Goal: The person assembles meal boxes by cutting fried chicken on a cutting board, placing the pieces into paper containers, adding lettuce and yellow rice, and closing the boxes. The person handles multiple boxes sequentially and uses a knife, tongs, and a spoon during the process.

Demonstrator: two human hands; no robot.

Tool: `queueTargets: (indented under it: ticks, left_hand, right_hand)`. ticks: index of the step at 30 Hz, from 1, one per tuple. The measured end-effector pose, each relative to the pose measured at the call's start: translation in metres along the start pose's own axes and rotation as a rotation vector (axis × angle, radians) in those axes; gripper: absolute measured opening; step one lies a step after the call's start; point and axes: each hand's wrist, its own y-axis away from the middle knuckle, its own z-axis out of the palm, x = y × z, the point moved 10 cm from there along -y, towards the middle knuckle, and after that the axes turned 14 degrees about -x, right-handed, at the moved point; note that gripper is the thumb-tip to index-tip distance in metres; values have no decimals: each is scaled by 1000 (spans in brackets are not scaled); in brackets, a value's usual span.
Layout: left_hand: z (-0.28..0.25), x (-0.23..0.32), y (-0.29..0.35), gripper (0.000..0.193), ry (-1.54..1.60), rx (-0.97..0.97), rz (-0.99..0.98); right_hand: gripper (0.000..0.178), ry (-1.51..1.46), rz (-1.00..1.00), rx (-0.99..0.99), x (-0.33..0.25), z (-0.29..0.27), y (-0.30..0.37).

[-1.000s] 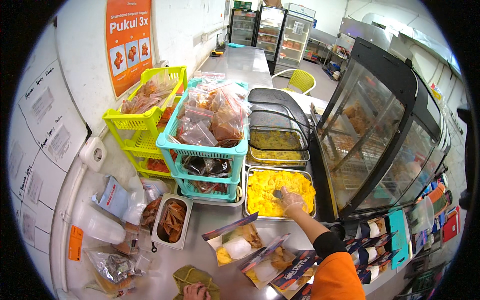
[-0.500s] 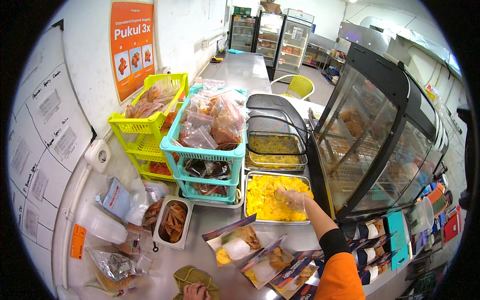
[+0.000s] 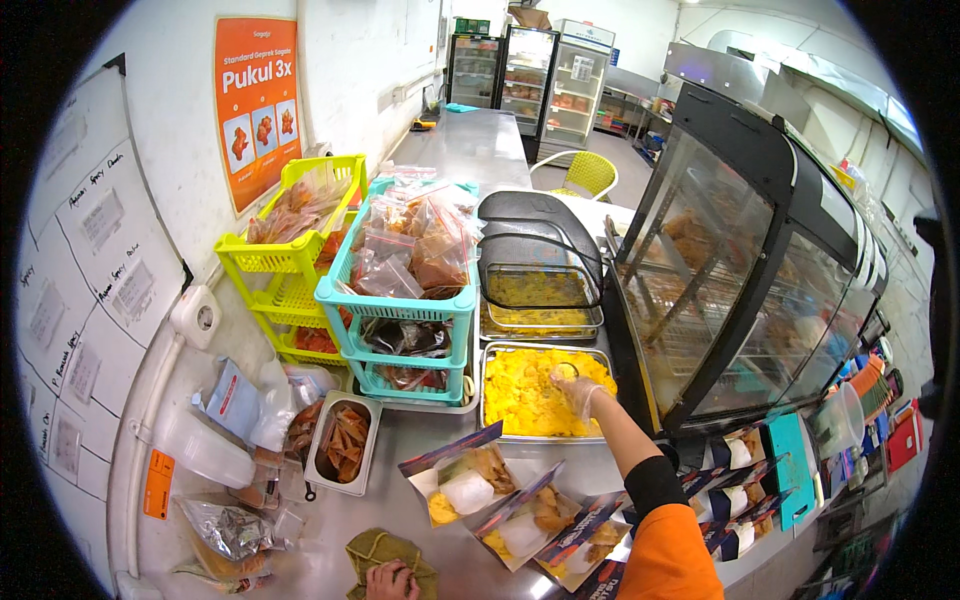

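Note:
My right hand (image 3: 582, 390), in a clear plastic glove, is down in a metal tray (image 3: 545, 438) of yellow scrambled egg (image 3: 525, 390). Its fingers are closed around something small with a round rim, half sunk in the egg; its kind is unclear. At the lower edge, the curled fingers of my left hand (image 3: 392, 581) rest on a folded olive-green cloth (image 3: 385, 552). Between my arms stand open paper boxes, one (image 3: 462, 480) holding white rice, a brown fried piece and some egg. Beside it are more filled boxes (image 3: 535, 522).
Behind the egg tray is a second tray (image 3: 540, 300) under a black lid (image 3: 540, 235). A glass food warmer (image 3: 700, 270) stands right, a turquoise basket (image 3: 400, 300) of bagged sauces left. A steel container (image 3: 345, 440) of brown packets sits near the wall. More boxes (image 3: 740, 495) line the right edge.
My right hand has shifted slightly within the egg, and the round rim at its fingers now shows. The whole view has moved a little. My left hand stays on the cloth.

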Motion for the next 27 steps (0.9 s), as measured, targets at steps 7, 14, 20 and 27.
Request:
queueTargets:
  ticks: [7, 14, 20, 27]
  left_hand:
    - [-13, 17, -3, 24, 91, 20, 136]
    - [-27, 124, -13, 29, 444, 60, 650]
    - [27, 176, -11, 24, 801, -595, 644]
    - [44, 208, 16, 31, 747, -988, 486]
  right_hand:
    - [41, -859, -265, -123, -1, -1, 17]
    - [75, -998, -155, 194, 4, -17, 49]
    - [83, -682, -211, 216, -5, -21, 46]
    - [109, -943, -335, -93, -12, -18, 50]
